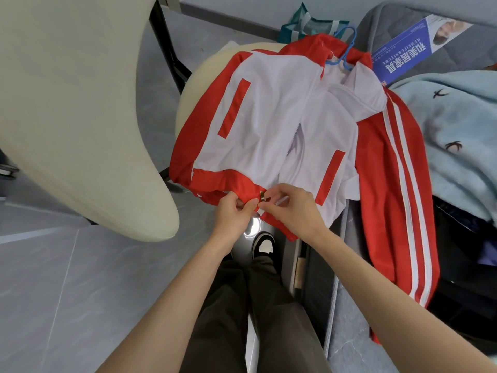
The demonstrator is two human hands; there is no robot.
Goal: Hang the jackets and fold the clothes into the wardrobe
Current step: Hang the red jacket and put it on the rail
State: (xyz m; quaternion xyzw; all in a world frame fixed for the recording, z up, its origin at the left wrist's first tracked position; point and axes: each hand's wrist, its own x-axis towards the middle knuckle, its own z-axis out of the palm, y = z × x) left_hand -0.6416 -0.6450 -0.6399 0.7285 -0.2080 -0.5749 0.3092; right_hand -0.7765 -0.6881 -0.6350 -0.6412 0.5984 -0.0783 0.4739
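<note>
A red and white jacket (271, 117) lies front up across a cream stool and the edge of a grey mattress. A blue hanger (345, 51) sits in its collar, hook pointing away from me. One red sleeve with white stripes (400, 200) trails down on the right. At the near hem, my left hand (232, 215) pinches the red hem band. Right beside it, my right hand (291, 208) pinches the small metal zipper pull (262, 196) at the bottom of the zip. The zip stands unfastened up the middle.
A large cream chair (72, 109) fills the left side. A pale blue fleece garment (454, 135) and dark clothes (462, 254) lie on the mattress (403, 28) at right, with a blue leaflet (408, 49) behind. A teal bag (301, 25) stands at the back. Grey tiled floor lies below.
</note>
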